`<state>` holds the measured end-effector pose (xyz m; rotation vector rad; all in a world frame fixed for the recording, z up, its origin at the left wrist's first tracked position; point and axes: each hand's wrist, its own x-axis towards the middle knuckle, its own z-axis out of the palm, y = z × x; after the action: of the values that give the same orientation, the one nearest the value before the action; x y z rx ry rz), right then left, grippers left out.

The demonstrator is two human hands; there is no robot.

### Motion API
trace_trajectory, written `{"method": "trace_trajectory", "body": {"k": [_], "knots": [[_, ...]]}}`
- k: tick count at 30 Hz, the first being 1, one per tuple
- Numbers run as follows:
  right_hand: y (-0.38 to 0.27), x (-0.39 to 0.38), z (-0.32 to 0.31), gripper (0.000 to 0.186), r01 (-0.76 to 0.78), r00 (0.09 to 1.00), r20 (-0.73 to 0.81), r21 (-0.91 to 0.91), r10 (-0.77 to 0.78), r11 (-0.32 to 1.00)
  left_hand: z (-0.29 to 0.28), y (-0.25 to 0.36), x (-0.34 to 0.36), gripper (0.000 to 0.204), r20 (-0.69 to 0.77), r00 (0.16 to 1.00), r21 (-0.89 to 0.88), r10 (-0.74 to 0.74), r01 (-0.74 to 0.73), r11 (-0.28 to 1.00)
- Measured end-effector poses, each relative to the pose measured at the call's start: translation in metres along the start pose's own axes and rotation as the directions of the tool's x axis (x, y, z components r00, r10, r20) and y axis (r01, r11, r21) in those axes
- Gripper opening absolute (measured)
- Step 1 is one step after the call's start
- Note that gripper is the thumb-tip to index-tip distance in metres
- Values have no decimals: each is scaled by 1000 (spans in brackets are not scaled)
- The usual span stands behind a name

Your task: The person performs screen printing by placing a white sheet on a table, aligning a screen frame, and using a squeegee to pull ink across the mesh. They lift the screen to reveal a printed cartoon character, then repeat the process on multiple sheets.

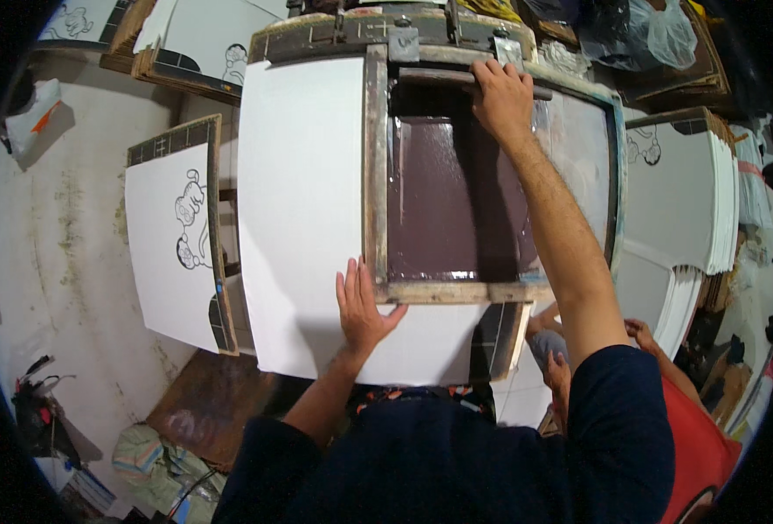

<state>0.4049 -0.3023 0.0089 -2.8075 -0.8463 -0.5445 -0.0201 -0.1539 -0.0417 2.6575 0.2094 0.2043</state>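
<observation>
A wooden-framed printing screen (375, 175) lies over a white sheet (299, 157) on a board. Dark purplish ink covers part of its mesh (447, 210). At the far end of the screen, my right hand (501, 98) is closed around the wooden handle of a squeegee (434, 77); its blade is in shadow. My left hand (364, 310) rests on the white sheet by the frame's near left corner. Its fingers are stretched out, and the thumb reaches along the frame's near edge. Metal clamps (404, 42) sit at the frame's far side.
Another board with a printed white sheet (164, 236) stands at the left. More boards with white sheets (679, 192) are on the right. A person in red (696, 437) is at the lower right. Plastic bags (657, 35) lie at the far right, a sack (155, 467) at the lower left.
</observation>
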Motion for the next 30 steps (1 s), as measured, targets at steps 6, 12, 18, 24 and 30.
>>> {"method": "trace_trajectory", "body": {"k": [6,12,18,24,30], "knots": [[-43,-119,-55,41,-42,991,129,35,37,998,2,0,1,117,-24,999,19,24,-23,1000],[-104,-254,-123,41,-104,979,189,110,82,989,1,0,1,115,-26,1000,10,13,-13,1000],[-112,-284,-124,38,-115,983,162,149,91,982,0,0,1,118,10,1000,18,-8,8,1000],[-105,-253,-133,34,-81,994,75,87,75,993,-5,18,14,115,52,957,-302,-286,288,909],[-82,-201,-148,36,-126,942,329,167,65,978,-22,23,14,112,125,923,-544,-365,371,752]]}}
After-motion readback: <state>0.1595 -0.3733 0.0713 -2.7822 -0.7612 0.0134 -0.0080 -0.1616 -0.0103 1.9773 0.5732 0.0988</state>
